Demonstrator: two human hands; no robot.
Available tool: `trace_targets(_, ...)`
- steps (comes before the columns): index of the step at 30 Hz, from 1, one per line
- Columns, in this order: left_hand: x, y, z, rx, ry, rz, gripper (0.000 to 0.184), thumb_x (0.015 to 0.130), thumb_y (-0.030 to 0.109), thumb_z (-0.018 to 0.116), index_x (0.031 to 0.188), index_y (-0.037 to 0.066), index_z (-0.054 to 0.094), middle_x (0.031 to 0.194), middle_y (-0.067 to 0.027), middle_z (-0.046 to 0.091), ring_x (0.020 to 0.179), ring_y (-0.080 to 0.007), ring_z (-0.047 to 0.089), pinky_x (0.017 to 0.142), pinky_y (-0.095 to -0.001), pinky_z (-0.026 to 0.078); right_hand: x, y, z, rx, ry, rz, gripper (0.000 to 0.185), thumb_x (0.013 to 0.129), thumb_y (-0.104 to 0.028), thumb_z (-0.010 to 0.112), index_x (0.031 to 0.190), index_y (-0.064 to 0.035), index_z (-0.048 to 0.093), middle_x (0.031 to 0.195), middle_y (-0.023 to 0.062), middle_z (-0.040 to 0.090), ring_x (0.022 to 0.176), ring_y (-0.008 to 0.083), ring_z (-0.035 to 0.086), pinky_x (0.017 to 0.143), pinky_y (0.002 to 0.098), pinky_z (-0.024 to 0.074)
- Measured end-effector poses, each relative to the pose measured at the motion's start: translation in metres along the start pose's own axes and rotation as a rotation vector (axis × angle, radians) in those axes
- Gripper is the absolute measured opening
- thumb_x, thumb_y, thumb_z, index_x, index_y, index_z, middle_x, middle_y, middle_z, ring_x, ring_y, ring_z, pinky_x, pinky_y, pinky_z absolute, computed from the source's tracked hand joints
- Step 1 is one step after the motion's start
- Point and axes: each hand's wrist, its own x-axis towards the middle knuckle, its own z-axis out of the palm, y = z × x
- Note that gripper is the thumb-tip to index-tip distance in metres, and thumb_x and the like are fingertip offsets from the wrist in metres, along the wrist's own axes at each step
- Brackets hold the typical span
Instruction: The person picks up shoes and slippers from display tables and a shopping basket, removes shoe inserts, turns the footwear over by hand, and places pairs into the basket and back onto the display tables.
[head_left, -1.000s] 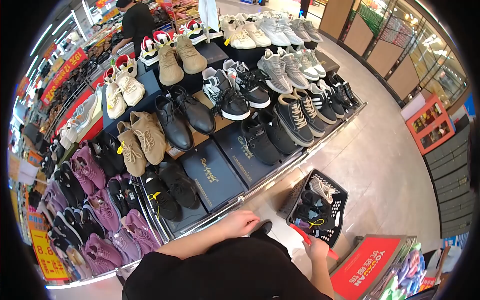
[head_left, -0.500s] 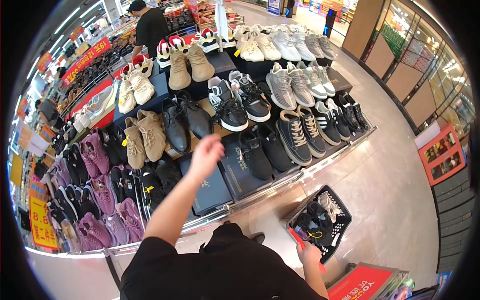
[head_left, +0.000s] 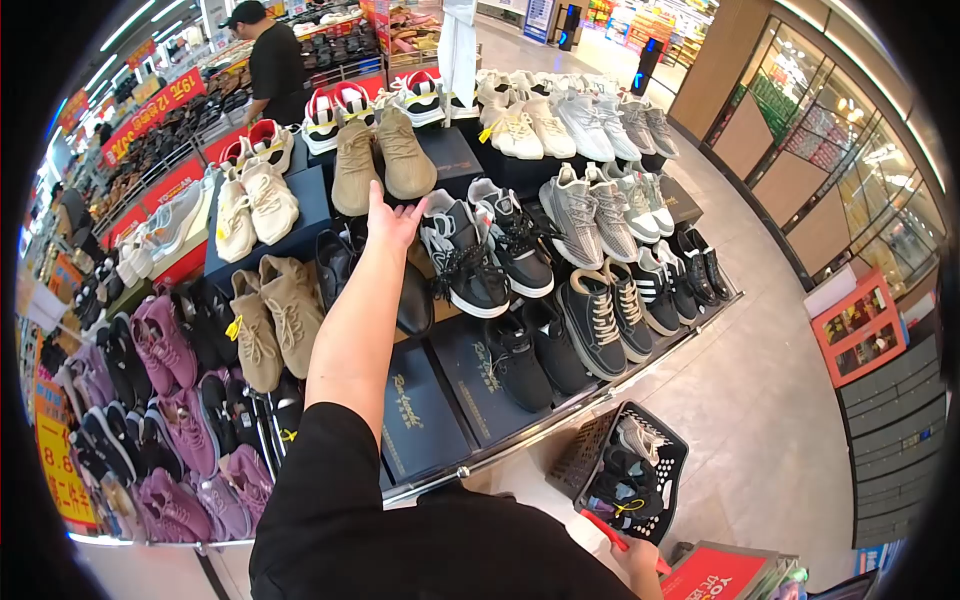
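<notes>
My left hand (head_left: 395, 222) reaches over the shoe display with its fingers spread. Its fingertips are just below a pair of tan sneakers (head_left: 406, 155) on a dark box; whether they touch cannot be made out. Under my left forearm, black leather shoes (head_left: 413, 300) are partly covered. To the right of the hand sit black-and-grey sneakers (head_left: 465, 255) with white soles. Low on the right, my right hand (head_left: 638, 560) is closed round a red handle (head_left: 605, 530) beside a black basket (head_left: 665, 500), which holds dark shoes (head_left: 625, 485) and a lighter pair.
Dark blue shoeboxes (head_left: 425, 410) line the display's front. Purple sneakers (head_left: 165, 340) fill the left side. A person in black (head_left: 272, 65) stands behind the display. A red sign (head_left: 715, 575) is at lower right, and tiled floor (head_left: 770, 350) runs along the right.
My left hand has moved farther out and up, from over the black leather shoes to the tan sneakers. My right hand stays on the red handle, lower in view.
</notes>
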Motion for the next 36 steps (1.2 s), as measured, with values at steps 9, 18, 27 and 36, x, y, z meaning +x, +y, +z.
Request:
trace_targets(9,0.043,-0.010,0.014,-0.158,-0.124,0.022,0.061,0.095,0.050,0.050,0.141,0.011,0.042,0.143,-0.0074,0.047,0.134,-0.0284,0.041,0.110,-0.0593,0.029,0.011,0.042,0.014,0.008,-0.145,0.183,0.044,0.065,-0.048,0.075,0.101,-0.0230,0.076,0.087,0.0093,0.073,0.083,0.0252,0.070,0.081,0.0338,0.0538)
trace_targets(18,0.059,0.016,-0.003,0.174,0.277,0.173,0.067,0.085,0.066,0.056,0.129,0.016,0.051,0.124,-0.0001,0.056,0.105,-0.0193,0.055,0.074,-0.0301,0.053,0.074,0.053,-0.059,0.125,-0.785,0.107,0.054,0.068,-0.053,0.076,0.110,-0.0199,0.074,0.098,0.0017,0.073,0.088,0.0168,0.068,0.083,0.0304,0.0498)
trace_targets(27,0.087,0.021,-0.016,0.341,0.531,0.343,0.045,0.092,0.055,0.053,0.117,0.019,0.059,0.110,0.0026,0.065,0.082,-0.0135,0.061,0.048,-0.0215,0.038,0.269,0.068,-0.053,0.274,-1.171,0.137,0.037,0.085,-0.043,0.059,0.093,-0.0107,0.076,0.088,0.0045,0.074,0.081,0.0140,0.069,0.076,0.0311,0.0511)
trace_targets(36,0.062,0.025,-0.013,0.460,0.625,0.500,0.040,0.093,0.039,0.054,0.123,0.012,0.056,0.112,-0.0031,0.065,0.083,-0.0202,0.066,0.044,-0.0230,0.039,0.293,-0.032,-0.163,0.233,-0.817,-0.235,0.038,0.085,-0.043,0.059,0.092,-0.0101,0.076,0.086,0.0087,0.073,0.079,0.0249,0.068,0.078,0.0361,0.0517)
